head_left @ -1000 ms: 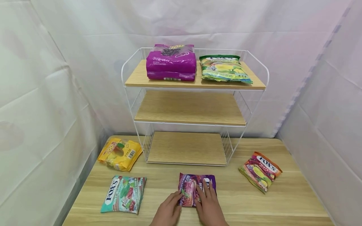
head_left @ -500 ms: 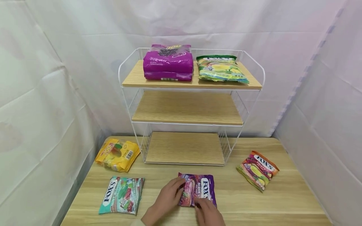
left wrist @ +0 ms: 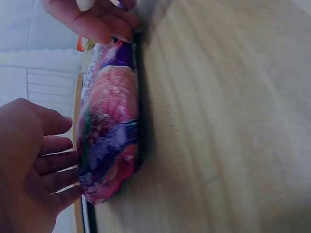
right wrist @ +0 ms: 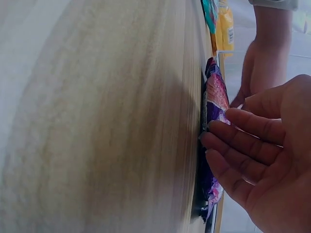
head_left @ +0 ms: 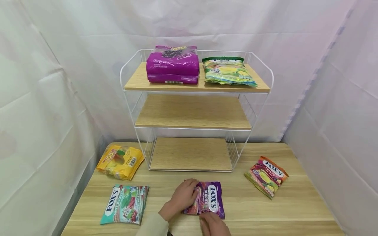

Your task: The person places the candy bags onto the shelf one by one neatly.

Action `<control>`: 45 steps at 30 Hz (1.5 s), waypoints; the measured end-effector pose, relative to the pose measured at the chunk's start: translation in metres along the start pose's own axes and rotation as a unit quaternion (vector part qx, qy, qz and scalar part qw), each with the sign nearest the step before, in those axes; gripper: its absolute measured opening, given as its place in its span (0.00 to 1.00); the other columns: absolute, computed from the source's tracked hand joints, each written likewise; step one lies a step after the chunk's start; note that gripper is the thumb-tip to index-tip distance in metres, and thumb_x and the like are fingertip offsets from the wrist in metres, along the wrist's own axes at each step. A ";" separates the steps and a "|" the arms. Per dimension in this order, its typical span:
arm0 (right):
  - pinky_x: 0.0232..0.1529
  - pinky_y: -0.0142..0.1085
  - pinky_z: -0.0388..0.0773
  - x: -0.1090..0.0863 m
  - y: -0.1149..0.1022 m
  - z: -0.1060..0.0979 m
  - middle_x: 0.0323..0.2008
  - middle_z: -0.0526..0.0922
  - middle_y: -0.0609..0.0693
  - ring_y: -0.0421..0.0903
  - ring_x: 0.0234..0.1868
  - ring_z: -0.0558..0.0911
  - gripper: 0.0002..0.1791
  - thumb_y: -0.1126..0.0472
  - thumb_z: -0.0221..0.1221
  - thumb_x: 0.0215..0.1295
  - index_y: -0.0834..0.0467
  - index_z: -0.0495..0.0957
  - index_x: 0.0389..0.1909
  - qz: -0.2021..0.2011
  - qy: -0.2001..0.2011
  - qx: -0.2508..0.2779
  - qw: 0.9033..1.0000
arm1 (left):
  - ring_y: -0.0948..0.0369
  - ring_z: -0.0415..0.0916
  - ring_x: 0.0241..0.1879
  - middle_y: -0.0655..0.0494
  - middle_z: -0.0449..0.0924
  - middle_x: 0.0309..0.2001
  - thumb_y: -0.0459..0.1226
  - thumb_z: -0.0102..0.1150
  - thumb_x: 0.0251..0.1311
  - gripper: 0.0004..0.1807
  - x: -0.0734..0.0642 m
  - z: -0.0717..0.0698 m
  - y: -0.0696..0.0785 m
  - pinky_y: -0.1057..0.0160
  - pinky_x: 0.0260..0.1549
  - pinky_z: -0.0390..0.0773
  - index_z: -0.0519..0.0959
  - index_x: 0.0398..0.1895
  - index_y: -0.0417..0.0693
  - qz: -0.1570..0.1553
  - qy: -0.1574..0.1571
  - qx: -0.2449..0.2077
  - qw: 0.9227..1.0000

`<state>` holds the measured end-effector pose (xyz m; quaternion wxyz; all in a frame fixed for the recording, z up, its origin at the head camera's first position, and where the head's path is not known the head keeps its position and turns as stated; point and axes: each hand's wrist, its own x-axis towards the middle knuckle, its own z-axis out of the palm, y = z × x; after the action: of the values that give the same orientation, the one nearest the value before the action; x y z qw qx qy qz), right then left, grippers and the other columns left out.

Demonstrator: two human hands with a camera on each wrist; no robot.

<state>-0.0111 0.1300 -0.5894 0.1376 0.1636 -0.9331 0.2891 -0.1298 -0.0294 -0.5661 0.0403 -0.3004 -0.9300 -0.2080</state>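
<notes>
A purple FOX'S Berries candy bag lies flat on the table, its lettering turned sideways. My left hand reaches over the bag's left end. In the left wrist view, the left hand's fingers extend loosely along the upper side of the candy bag. My right hand is at the bag's near edge. Seen from the right wrist, the right hand's fingers are gently bent and touch the side of the bag, with no grip round it.
Behind stands a white wire rack with three wooden shelves. On its top are a purple candy bag and a green FOX'S bag. A yellow bag and a teal FOX'S bag lie left, an orange-red FOX'S bag right.
My left hand has moved forward over the bag's left end. The right hand has drawn back from the bag's face to its near edge, uncovering the lettering. The view has shifted slightly.
</notes>
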 end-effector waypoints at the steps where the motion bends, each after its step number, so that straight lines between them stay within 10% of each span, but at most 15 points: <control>1: 0.33 0.37 0.80 0.000 0.000 -0.001 0.34 0.80 0.43 0.42 0.35 0.80 0.08 0.63 0.64 0.57 0.54 0.81 0.38 -0.001 0.000 0.001 1.000 | 0.52 0.73 0.55 0.46 0.77 0.53 0.38 0.56 0.64 0.18 -0.001 0.000 0.000 0.56 0.56 0.73 0.76 0.55 0.38 0.000 0.002 0.005 1.000; 11: 0.38 0.41 0.80 0.010 0.000 -0.015 0.37 0.80 0.44 0.44 0.38 0.80 0.07 0.59 0.60 0.64 0.56 0.81 0.40 0.064 -0.079 0.022 0.995 | 0.53 0.75 0.50 0.47 0.78 0.48 0.38 0.58 0.62 0.18 -0.020 0.004 -0.001 0.56 0.53 0.74 0.78 0.52 0.36 0.000 0.046 0.030 0.998; 28: 0.36 0.39 0.79 0.015 0.009 -0.024 0.33 0.78 0.39 0.40 0.35 0.78 0.03 0.59 0.60 0.65 0.52 0.80 0.34 0.121 -0.084 0.017 0.989 | 0.59 0.71 0.34 0.53 0.75 0.34 0.37 0.64 0.55 0.17 -0.060 -0.007 0.018 0.60 0.34 0.77 0.80 0.47 0.36 -0.099 0.060 -0.026 0.993; 45: 0.44 0.41 0.79 0.015 0.017 -0.016 0.38 0.81 0.43 0.45 0.42 0.81 0.07 0.61 0.58 0.66 0.55 0.82 0.42 0.110 -0.034 -0.002 0.993 | 0.57 0.72 0.35 0.57 0.72 0.33 0.36 0.64 0.55 0.18 -0.079 -0.011 0.030 0.57 0.32 0.77 0.80 0.46 0.33 -0.182 0.095 -0.126 0.971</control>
<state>-0.0290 0.1493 -0.5796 0.0736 0.0689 -0.9503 0.2947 -0.0483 -0.0546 -0.5609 0.0517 -0.1078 -0.9274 -0.3545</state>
